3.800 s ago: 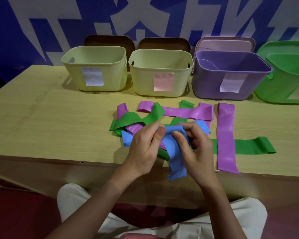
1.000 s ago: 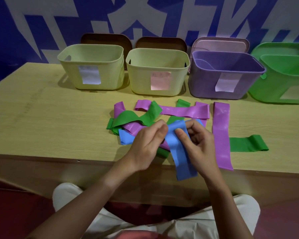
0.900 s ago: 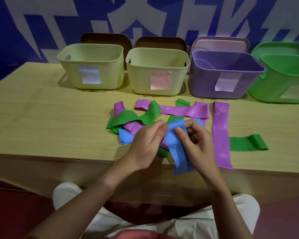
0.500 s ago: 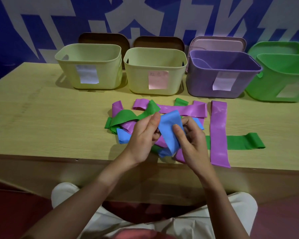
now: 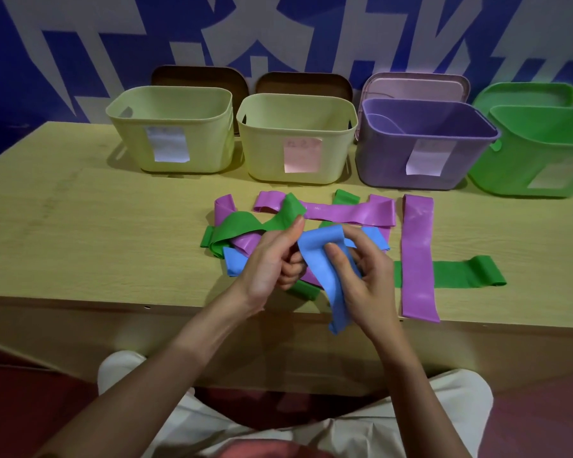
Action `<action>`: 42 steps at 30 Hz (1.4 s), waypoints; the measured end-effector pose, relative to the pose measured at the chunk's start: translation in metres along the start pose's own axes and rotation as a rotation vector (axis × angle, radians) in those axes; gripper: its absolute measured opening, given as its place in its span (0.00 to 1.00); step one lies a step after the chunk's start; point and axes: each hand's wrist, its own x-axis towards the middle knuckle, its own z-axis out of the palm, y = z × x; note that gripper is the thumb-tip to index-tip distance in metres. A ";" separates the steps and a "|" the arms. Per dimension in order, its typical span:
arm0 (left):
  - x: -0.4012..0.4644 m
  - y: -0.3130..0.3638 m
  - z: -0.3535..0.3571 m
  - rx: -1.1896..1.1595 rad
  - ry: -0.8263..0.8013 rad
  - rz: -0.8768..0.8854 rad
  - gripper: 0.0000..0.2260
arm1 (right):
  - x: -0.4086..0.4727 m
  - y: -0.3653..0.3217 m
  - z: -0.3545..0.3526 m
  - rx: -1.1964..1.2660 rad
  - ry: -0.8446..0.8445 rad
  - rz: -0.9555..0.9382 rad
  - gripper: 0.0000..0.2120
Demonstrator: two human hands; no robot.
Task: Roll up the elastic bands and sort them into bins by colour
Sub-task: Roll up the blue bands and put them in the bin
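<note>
Blue band [image 5: 325, 259], flat matte strip, bent over at top, tail hanging past counter [image 5: 80, 226] edge. Right hand [image 5: 368, 279] pinches it w/ thumb; left hand [image 5: 272, 262] curls against its left edge.

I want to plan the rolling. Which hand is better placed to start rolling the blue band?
Probably the right hand. Its thumb and fingers pinch the blue band just below the raised fold, and the free tail hangs under it. The left hand holds only the band's left edge, so it seems better for steadying.
</note>
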 end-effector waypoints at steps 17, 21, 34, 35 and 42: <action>-0.008 -0.014 0.006 0.407 0.206 0.292 0.22 | 0.000 0.001 -0.003 0.042 -0.079 0.037 0.17; -0.010 -0.008 0.013 0.168 0.187 0.081 0.21 | 0.001 -0.008 -0.001 0.013 -0.053 0.011 0.10; -0.007 -0.028 0.005 0.671 0.252 0.437 0.16 | 0.001 -0.008 -0.004 0.070 -0.026 0.063 0.02; -0.007 -0.028 0.006 0.679 0.266 0.436 0.16 | 0.000 -0.007 -0.004 0.063 -0.032 0.057 0.02; -0.006 -0.010 0.016 0.061 0.252 -0.002 0.21 | 0.000 -0.006 -0.006 -0.005 -0.082 -0.029 0.18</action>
